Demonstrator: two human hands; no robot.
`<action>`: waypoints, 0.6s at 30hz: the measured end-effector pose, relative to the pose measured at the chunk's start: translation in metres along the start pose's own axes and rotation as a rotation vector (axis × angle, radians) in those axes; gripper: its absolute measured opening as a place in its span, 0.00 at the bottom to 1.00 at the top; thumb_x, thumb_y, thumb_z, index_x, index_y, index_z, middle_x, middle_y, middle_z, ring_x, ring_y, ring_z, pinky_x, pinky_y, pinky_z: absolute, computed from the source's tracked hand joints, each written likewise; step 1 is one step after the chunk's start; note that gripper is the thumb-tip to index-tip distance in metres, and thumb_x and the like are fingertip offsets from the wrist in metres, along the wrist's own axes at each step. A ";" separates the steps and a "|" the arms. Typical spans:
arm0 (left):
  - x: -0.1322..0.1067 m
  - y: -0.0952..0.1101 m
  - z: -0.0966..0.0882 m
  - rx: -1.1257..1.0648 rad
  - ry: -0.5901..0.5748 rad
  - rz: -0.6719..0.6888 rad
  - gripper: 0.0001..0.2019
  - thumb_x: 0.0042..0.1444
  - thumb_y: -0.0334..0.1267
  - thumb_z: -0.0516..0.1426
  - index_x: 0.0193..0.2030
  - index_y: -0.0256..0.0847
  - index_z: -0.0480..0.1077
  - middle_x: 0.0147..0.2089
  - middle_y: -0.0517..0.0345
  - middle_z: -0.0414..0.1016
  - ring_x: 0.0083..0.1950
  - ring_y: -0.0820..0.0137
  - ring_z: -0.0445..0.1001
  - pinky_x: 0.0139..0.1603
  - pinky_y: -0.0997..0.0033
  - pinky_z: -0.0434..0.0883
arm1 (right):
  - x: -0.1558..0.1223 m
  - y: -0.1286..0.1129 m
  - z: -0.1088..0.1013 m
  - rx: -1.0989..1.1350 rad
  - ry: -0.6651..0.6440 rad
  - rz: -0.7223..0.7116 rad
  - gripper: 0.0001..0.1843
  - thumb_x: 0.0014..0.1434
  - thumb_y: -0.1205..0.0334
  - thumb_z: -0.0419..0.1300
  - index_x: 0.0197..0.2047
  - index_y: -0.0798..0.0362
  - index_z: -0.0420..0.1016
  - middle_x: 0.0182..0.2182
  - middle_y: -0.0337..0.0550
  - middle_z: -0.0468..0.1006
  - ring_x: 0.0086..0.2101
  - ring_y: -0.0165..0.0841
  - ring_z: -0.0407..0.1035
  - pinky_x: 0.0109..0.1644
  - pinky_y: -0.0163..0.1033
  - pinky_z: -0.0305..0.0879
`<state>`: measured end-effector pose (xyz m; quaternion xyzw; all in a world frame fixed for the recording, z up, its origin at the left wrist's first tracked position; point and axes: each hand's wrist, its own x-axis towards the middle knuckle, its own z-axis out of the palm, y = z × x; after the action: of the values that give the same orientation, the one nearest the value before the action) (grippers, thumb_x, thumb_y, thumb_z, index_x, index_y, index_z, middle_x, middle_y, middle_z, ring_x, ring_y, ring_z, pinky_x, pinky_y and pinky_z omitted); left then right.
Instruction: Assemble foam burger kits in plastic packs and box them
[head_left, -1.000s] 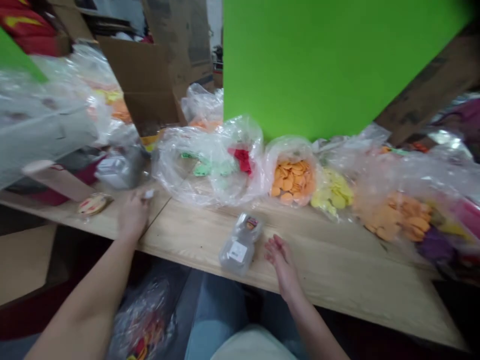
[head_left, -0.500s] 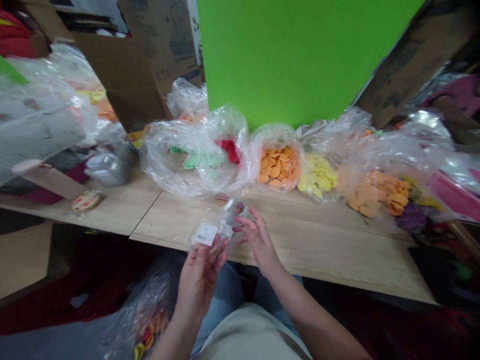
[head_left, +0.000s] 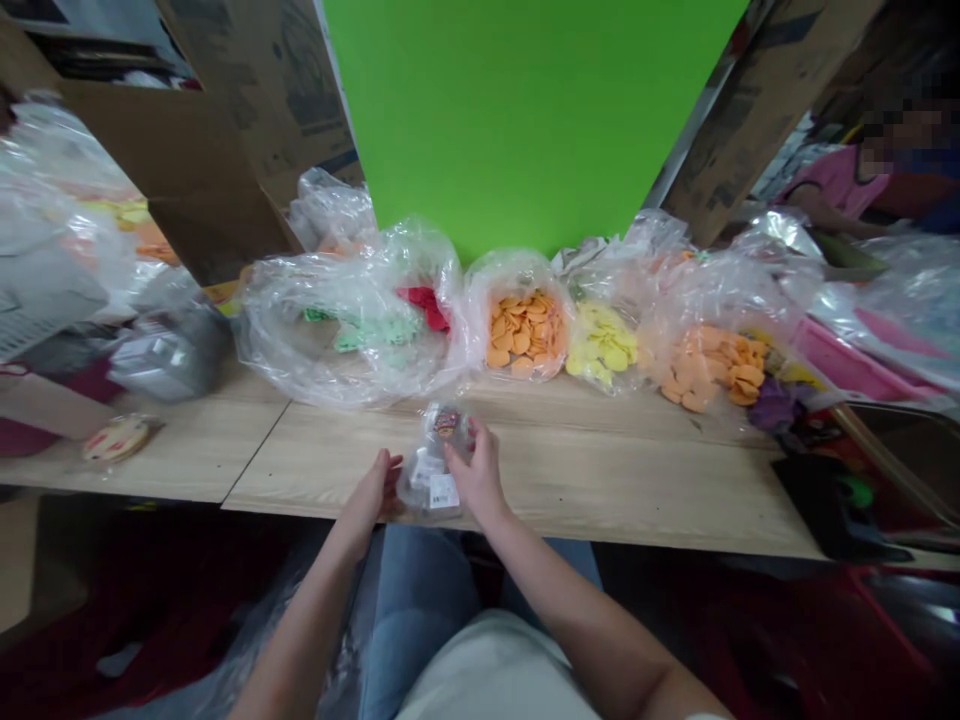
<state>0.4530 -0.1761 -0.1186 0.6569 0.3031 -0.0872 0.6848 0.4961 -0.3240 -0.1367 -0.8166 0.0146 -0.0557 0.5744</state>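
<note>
Both my hands hold a small clear plastic packet [head_left: 435, 470] with a white label and a round red-and-yellow sticker piece inside, just above the front edge of the wooden table [head_left: 600, 480]. My left hand [head_left: 373, 493] grips its left side. My right hand [head_left: 474, 472] pinches its right side near the top. Behind the packet, a row of clear bags runs along the table: one with green and red pieces [head_left: 360, 320], one with orange discs [head_left: 523, 330], one with yellow discs [head_left: 600, 345].
Another bag of orange pieces [head_left: 712, 365] and a purple item lie at right. A round sticker piece [head_left: 116, 438] and a grey bag [head_left: 169, 355] sit at left. A green board [head_left: 517, 110] and cardboard boxes [head_left: 187, 150] stand behind. Another person sits at far right.
My left hand came over from the left end of the table and joined my right hand on the clear packet, which was picked up and is now held lower, near the table edge.
</note>
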 end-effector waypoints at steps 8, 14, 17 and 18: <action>0.007 0.000 0.018 0.043 -0.274 -0.060 0.28 0.48 0.61 0.52 0.41 0.34 0.69 0.35 0.52 0.73 0.34 0.69 0.70 0.32 0.71 0.65 | 0.029 0.016 -0.012 -0.093 -0.003 0.106 0.22 0.55 0.57 0.52 0.53 0.53 0.62 0.49 0.50 0.68 0.50 0.38 0.60 0.54 0.45 0.56; -0.014 0.007 0.048 0.098 -0.192 0.370 0.21 0.49 0.50 0.57 0.46 0.41 0.62 0.44 0.53 0.69 0.45 0.66 0.69 0.44 0.66 0.67 | 0.041 0.036 -0.031 0.006 -0.214 0.200 0.15 0.58 0.57 0.47 0.37 0.52 0.73 0.34 0.41 0.76 0.36 0.33 0.68 0.40 0.37 0.62; -0.023 0.004 0.068 0.532 -0.030 0.763 0.22 0.50 0.45 0.57 0.49 0.37 0.62 0.47 0.45 0.67 0.51 0.58 0.66 0.51 0.56 0.63 | 0.036 0.044 -0.039 -0.053 -0.169 0.213 0.08 0.54 0.62 0.52 0.33 0.53 0.72 0.30 0.42 0.75 0.34 0.34 0.68 0.39 0.38 0.61; -0.025 0.002 0.074 0.683 0.001 0.837 0.22 0.51 0.43 0.56 0.51 0.35 0.61 0.48 0.42 0.67 0.52 0.56 0.65 0.51 0.54 0.63 | 0.033 0.046 -0.044 -0.067 -0.144 0.222 0.07 0.53 0.63 0.54 0.34 0.53 0.72 0.30 0.42 0.75 0.34 0.34 0.68 0.40 0.38 0.60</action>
<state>0.4566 -0.2531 -0.1074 0.9068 -0.0298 0.0998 0.4085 0.5263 -0.3839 -0.1629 -0.8306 0.0654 0.0673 0.5489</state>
